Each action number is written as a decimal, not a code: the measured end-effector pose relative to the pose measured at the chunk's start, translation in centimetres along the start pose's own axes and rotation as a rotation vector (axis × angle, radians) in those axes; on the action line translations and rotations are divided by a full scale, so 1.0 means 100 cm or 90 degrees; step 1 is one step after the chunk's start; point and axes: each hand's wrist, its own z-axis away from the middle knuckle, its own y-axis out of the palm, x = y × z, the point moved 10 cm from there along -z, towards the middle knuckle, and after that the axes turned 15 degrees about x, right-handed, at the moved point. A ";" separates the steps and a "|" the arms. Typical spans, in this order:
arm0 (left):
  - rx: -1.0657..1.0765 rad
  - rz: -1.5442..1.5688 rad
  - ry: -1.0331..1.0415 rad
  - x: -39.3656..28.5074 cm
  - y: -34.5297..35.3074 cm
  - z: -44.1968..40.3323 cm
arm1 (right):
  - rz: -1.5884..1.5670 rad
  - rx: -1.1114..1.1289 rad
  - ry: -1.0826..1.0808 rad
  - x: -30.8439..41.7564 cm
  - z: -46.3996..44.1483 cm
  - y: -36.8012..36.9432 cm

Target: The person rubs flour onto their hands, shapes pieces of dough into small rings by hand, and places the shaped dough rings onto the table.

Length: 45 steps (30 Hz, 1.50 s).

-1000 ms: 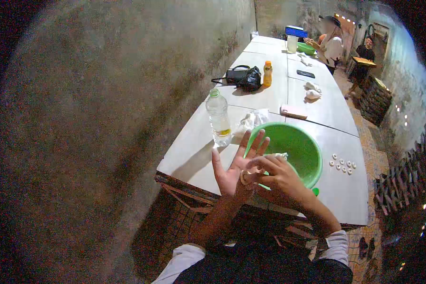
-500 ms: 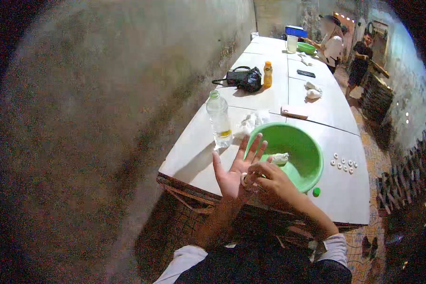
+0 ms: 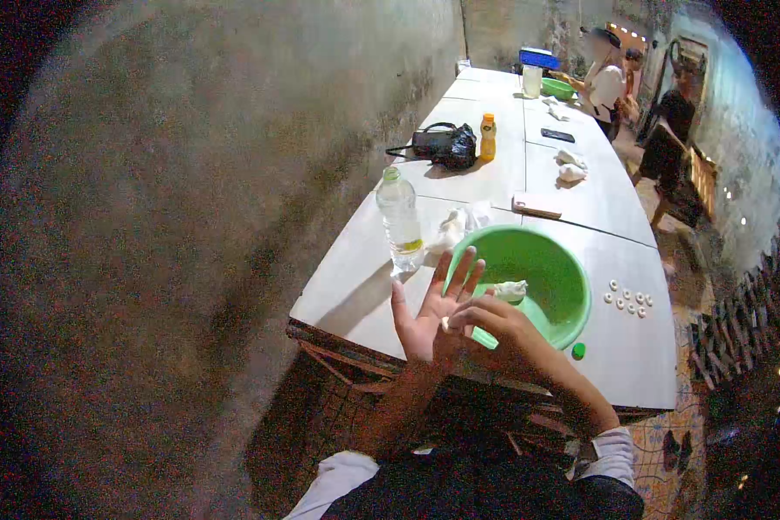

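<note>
My left hand (image 3: 433, 314) is held palm up in front of the green basin (image 3: 575, 260), its fingers spread. At the heel of that palm sits a small white dough-like piece (image 3: 446, 323). My right hand (image 3: 503, 331) reaches across the palm with bent fingers closed on the piece, partly hiding it. Inside the basin, beside my right hand, is a larger white dough-like lump (image 3: 510, 290). Several small white rings (image 3: 628, 298) lie on the table to the right of the basin.
On the white table (image 3: 347, 286) stand a clear plastic bottle (image 3: 399, 221) and an orange bottle (image 3: 488, 139). A black bag (image 3: 446, 145), a crumpled white bag (image 3: 461, 227), a small box (image 3: 536, 205), a phone (image 3: 557, 135) and a green cap (image 3: 579, 351) lie around. People (image 3: 604, 82) stand beyond.
My right fingers have shifted slightly over the left palm, and the white piece shows at their tips. A person in dark clothes at the far right has come nearer.
</note>
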 end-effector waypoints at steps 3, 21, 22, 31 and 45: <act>-0.017 0.023 0.000 0.002 -0.002 0.001 | 0.076 0.003 0.005 0.006 -0.005 -0.001; 0.026 0.068 0.005 -0.005 0.009 0.001 | 0.325 0.080 -0.023 0.039 -0.028 0.004; 0.016 0.106 0.006 -0.004 0.010 0.001 | 0.324 0.082 -0.026 0.038 -0.029 0.003; 0.013 0.092 0.002 -0.004 0.011 0.002 | 0.284 0.106 -0.021 0.041 -0.032 0.000; -0.012 0.065 -0.051 0.002 0.010 -0.003 | 0.196 0.060 0.062 0.023 -0.034 -0.015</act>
